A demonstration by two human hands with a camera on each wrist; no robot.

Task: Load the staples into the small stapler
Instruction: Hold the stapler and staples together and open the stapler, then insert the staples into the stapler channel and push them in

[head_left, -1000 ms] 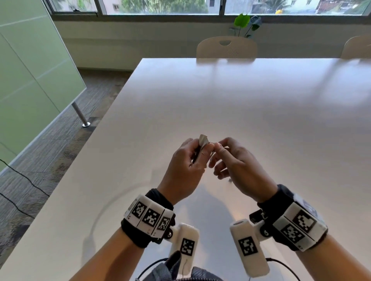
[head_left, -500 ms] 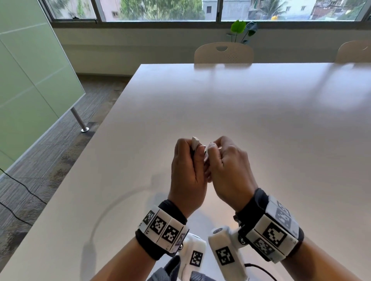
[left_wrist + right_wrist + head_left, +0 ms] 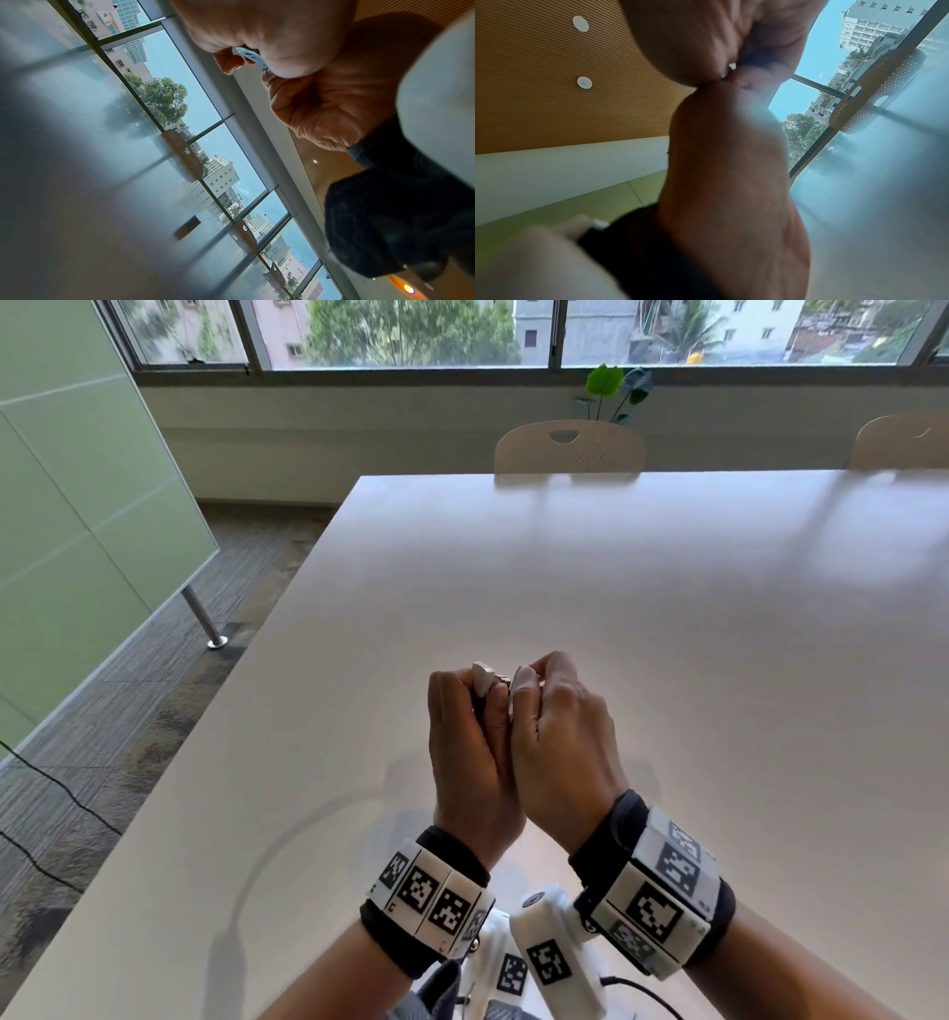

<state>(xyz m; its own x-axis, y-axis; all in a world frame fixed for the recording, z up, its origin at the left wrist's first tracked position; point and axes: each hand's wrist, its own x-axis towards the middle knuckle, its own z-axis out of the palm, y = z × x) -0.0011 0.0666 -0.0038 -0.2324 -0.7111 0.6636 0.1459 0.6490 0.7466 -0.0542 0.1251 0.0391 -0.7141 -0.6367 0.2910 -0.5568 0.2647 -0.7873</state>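
Observation:
Both hands are raised together above the white table (image 3: 667,608). My left hand (image 3: 470,752) grips the small white stapler (image 3: 482,677) upright; only its top end shows past the fingers. My right hand (image 3: 560,737) lies against the left, fingers curled, its thumb and forefinger pinching the stapler's front end. A staple strip cannot be made out between the fingers. The left wrist view shows a pale piece of the stapler (image 3: 248,54) between the left hand (image 3: 257,20) and the right hand (image 3: 321,101). In the right wrist view the pinch (image 3: 727,76) is blurred.
The table's left edge (image 3: 246,690) drops to carpet, where a green partition (image 3: 77,531) stands on a metal foot. Two chairs (image 3: 569,446) are at the far side, with a plant (image 3: 611,387) behind. A black cable (image 3: 642,991) lies near my wrists.
The hands came together and turned upright; the right hand, apart from the left a second ago, now presses against it at the stapler.

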